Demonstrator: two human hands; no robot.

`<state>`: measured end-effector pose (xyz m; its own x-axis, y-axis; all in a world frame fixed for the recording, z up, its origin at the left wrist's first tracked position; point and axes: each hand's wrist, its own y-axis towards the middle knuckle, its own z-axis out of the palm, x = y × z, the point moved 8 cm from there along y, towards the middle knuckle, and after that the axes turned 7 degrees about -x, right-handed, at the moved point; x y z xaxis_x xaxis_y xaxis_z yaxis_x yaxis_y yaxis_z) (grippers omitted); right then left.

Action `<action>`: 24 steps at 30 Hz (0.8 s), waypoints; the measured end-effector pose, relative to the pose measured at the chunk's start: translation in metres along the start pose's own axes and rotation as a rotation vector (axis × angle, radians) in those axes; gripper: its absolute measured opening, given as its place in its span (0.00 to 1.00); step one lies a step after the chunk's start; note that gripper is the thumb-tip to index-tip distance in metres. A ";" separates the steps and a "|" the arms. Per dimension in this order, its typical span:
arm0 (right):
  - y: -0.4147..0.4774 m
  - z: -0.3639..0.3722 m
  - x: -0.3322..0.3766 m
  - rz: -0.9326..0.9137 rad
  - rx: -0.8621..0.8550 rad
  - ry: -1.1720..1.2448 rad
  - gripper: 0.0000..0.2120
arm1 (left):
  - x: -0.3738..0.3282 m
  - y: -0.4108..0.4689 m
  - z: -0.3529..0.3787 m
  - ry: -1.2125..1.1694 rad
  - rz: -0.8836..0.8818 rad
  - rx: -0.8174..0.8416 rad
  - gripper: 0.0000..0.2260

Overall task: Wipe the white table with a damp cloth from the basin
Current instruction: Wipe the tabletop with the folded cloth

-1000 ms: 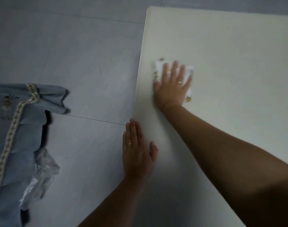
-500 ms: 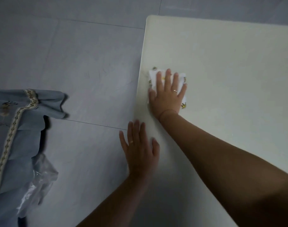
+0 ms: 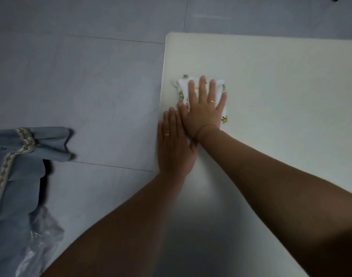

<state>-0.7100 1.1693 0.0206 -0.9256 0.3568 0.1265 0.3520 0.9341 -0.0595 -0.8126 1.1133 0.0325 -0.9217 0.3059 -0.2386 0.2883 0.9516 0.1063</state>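
Observation:
The white table [image 3: 271, 80] fills the right half of the head view, its left edge running down the middle. A white cloth with small yellow prints [image 3: 183, 86] lies flat near that left edge. My right hand [image 3: 203, 108] presses flat on top of the cloth, fingers spread, covering most of it. My left hand [image 3: 174, 144] lies palm-down on the table's left edge just below and left of the right hand, fingers together, touching the right hand's thumb side. No basin is in view.
Grey tiled floor [image 3: 81, 86] lies left of and beyond the table. Blue fabric with a patterned trim [image 3: 17, 156] and a clear plastic bag [image 3: 41, 242] hang at the lower left. Two dark furniture feet show at the top right edge.
My right hand has drawn the cloth back toward me along the left edge. My left hand and right hand have closed up and now touch.

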 end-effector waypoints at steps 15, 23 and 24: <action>0.042 -0.005 0.045 -0.298 0.021 -0.033 0.28 | 0.001 0.001 0.001 -0.024 -0.048 0.035 0.33; 0.120 -0.015 -0.029 -0.101 0.024 -0.038 0.29 | 0.002 0.001 0.005 -0.022 -0.042 0.014 0.34; 0.126 -0.014 -0.030 -0.004 0.017 -0.024 0.30 | 0.002 0.001 0.006 -0.025 -0.043 0.011 0.34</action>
<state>-0.6362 1.2766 0.0231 -0.9301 0.3524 0.1035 0.3459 0.9352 -0.0754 -0.8127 1.1149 0.0267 -0.9265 0.2657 -0.2665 0.2520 0.9640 0.0852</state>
